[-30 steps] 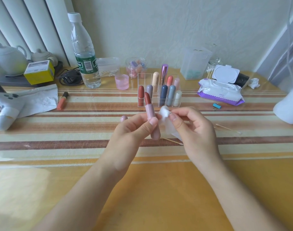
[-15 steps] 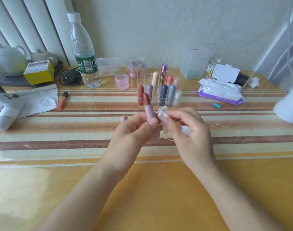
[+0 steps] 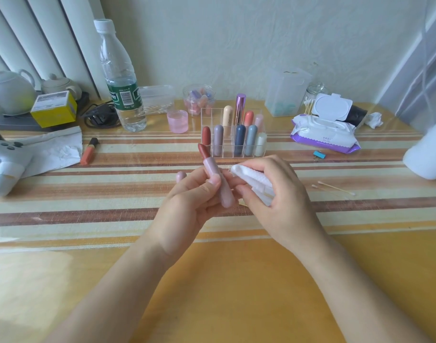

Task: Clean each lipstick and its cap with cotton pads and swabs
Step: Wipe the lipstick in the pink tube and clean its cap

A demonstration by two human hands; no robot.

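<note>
1. The open lipstick (image 3: pixel 210 165) is held up over the middle of the striped table (image 3: pixel 236 280). It leans a little, with its red-brown bullet pointing far and slightly left.
2. The left hand (image 3: pixel 192 201) clamps the pink tube, with the thumb pressed across the near side and the fingers curled behind it. It holds the barrel, well below the bullet.
3. The right hand (image 3: pixel 278 201) sits just to the right, fingers and thumb closed round a folded white cotton pad (image 3: pixel 251 178). The pad's far corner is just beside the tube; whether it touches cannot be told.
4. A small rounded pink piece (image 3: pixel 181 175), probably this lipstick's cap, shows just beyond the left knuckles. It is unclear whether it lies on the table or is tucked in the fingers.
5. The tube looks light, rigid and smooth, so it could slip or twist under wiping. The barrel is the sound place to grip.
6. The bullet is likely soft and waxy, so it would smear at a touch and could snap under sideways pressure. It should be wiped lightly, if at all.
7. The pad is soft and pliant and can be folded to an edge for the tube's rim.
8. Further off, a clear organiser (image 3: pixel 207 112) holds capped lipsticks, and two cotton swabs (image 3: pixel 335 188) lie to the right.
</note>
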